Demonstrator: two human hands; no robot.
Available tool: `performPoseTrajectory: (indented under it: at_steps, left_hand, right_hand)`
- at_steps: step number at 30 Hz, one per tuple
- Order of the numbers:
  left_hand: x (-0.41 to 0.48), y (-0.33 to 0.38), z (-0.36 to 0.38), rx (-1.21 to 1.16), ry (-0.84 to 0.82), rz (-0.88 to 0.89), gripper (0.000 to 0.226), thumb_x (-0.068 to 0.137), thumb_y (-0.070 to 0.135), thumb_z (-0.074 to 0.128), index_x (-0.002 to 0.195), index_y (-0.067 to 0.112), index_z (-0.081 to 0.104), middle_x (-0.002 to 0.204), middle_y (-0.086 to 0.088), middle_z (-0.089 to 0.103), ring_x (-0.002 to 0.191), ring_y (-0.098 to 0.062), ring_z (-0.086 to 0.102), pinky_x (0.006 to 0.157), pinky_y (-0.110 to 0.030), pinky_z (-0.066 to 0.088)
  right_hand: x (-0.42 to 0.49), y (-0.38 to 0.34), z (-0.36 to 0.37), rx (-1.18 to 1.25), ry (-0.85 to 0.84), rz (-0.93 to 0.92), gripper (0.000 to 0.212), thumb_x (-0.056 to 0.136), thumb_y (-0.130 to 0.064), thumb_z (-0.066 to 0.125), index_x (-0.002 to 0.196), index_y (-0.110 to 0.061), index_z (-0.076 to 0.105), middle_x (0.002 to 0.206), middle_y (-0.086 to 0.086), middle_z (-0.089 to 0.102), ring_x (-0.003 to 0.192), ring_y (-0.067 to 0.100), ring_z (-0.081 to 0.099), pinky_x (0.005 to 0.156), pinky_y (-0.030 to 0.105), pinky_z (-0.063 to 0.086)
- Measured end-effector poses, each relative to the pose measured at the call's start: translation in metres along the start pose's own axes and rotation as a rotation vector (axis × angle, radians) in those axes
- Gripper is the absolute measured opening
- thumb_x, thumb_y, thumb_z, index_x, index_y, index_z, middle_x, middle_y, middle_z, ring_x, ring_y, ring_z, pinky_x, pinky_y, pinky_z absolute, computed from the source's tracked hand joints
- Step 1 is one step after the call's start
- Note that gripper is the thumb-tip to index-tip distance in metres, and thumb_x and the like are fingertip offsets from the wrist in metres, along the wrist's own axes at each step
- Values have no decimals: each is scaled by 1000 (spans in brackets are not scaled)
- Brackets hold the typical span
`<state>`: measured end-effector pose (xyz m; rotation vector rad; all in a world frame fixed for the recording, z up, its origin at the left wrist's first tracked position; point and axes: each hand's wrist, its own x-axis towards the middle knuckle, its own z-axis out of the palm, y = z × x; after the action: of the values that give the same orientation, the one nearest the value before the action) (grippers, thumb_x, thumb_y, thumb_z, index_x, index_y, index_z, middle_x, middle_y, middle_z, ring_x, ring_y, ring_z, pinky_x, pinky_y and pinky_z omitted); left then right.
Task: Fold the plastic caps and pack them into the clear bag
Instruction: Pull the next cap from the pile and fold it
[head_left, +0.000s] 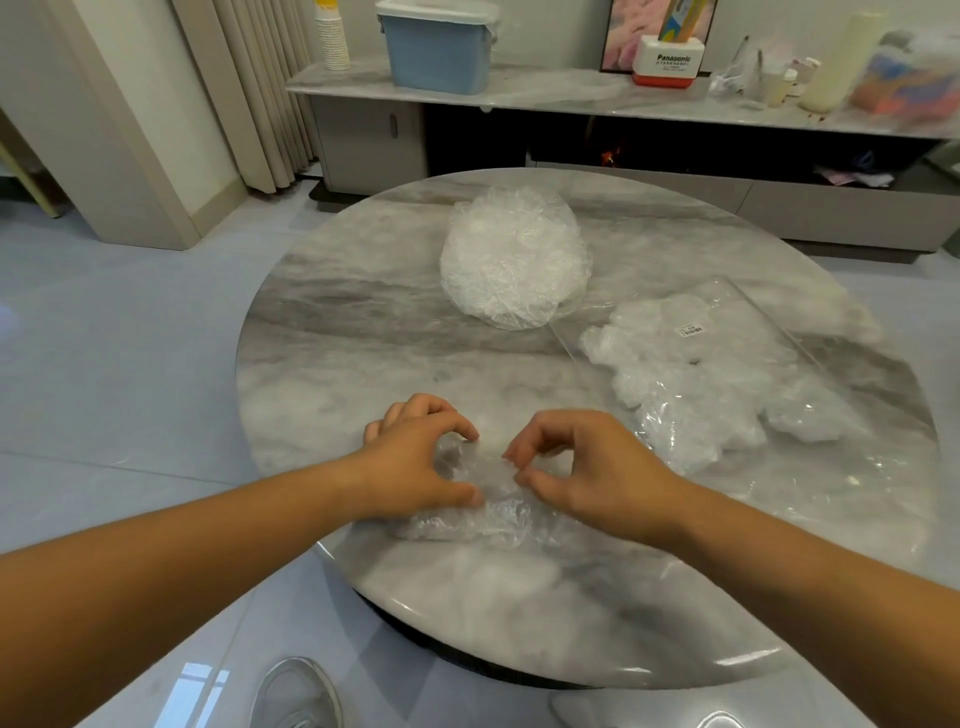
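Cap in work: one plastic cap (488, 512) lies crumpled at the near edge of the table (337, 338), under and between both hands.
Loose stock: a heap of caps (514, 260) sits toward the far edge, about mid-width, well apart from the hands.
Clear bag (727, 332): flat near the right edge, with a small printed label on top. Bunched caps fill it and reach toward its near end. Whether the nearest ones are inside or just outside cannot be told.
Left hand (415, 467): forearm comes in low from the near left, wrist over the table edge, palm down. Thumb and forefinger curl in and pinch the film.
Right hand (582, 467): mirrors it from the near right, palm down. Its fingers (524, 447) are bent into a ring, tips nipping the same cap just beside the left thumb.
Gap between hands: small, the fingertips almost touching over the cap's middle.
Handling, as judged: thin film, nearly weightless, soft and limp. It will likely spring open when let go and slide on the polished stone.
Where to hold: probably the gathered rim – the thicker edge gives the pinch something to bite on, and the flat middle would only stretch or tear.
Step, as judged: gathering and creasing this cap before it goes to the bag.
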<state>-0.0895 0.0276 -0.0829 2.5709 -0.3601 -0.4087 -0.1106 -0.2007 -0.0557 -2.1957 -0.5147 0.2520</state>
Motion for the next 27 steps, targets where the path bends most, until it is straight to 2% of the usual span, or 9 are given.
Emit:
performPoseTrajectory:
  at_steps: [4, 7, 11, 13, 15, 19, 22, 24, 27]
  left_hand:
    - [-2, -7, -10, -34, -108, 37, 63, 68, 58, 84, 123, 49, 56, 139, 23, 29, 136, -4, 25, 117, -31, 19]
    - [-2, -12, -16, -67, -182, 59, 67, 60, 68, 82, 120, 56, 55, 139, 27, 28, 135, -3, 24, 120, -37, 25]
    - [-3, -9, -20, -58, -256, 51, 75, 48, 85, 74, 115, 58, 56, 129, 28, 35, 128, -4, 32, 116, -36, 31]
    - [-4, 1, -21, -30, -251, 0, 76, 48, 97, 56, 107, 51, 61, 120, 22, 43, 120, -5, 40, 111, -36, 36]
    - [-6, 10, -22, -3, -232, -58, 78, 52, 102, 46, 99, 41, 61, 107, 13, 52, 103, -7, 51, 99, -36, 48]
    - [-21, 22, -17, 327, -240, -157, 66, 69, 88, 56, 94, 28, 45, 92, 10, 51, 82, -11, 53, 75, -32, 49]
    - [-29, 22, -11, 467, -236, -185, 59, 75, 84, 55, 89, 27, 45, 84, 11, 52, 79, -13, 54, 69, -31, 46]
    - [-31, 21, -9, 453, -251, -209, 57, 78, 81, 56, 84, 25, 51, 82, 8, 57, 78, -14, 57, 67, -30, 46]
    - [-28, 16, -6, 334, -265, -202, 54, 81, 71, 62, 75, 17, 55, 73, 4, 58, 68, -14, 54, 61, -28, 41]
  right_hand:
    - [-17, 10, 10, -291, -98, -127, 13, 88, -25, 74, 101, -28, 73, 102, -15, 71, 99, 2, 62, 90, 21, 49]
    - [-27, 15, 16, -343, -98, -182, 23, 88, -33, 69, 111, -28, 72, 105, -14, 71, 101, 3, 60, 89, 22, 50]
    - [-40, 13, 24, -381, -132, -286, 35, 89, -45, 66, 117, -25, 72, 104, -12, 71, 99, 8, 62, 88, 24, 50]
    - [-47, 11, 30, -385, -159, -341, 35, 91, -45, 66, 114, -20, 73, 103, -8, 71, 99, 11, 62, 90, 27, 49]
    - [-51, 12, 34, -388, -177, -369, 32, 94, -45, 63, 108, -19, 75, 105, -7, 69, 101, 13, 61, 91, 32, 48]
    - [-60, 14, 35, -487, -176, -378, 33, 97, -50, 55, 95, -24, 76, 113, -12, 64, 111, 11, 53, 93, 35, 42]
    - [-65, 14, 36, -560, -157, -393, 33, 96, -51, 54, 91, -26, 75, 113, -13, 63, 107, 11, 51, 92, 30, 35]
    - [-67, 13, 36, -572, -158, -392, 32, 96, -51, 54, 98, -25, 73, 113, -11, 63, 102, 12, 52, 91, 30, 35]
    - [-67, 12, 35, -622, -171, -363, 43, 98, -51, 50, 127, -22, 62, 111, -8, 63, 97, 14, 56, 91, 32, 39]
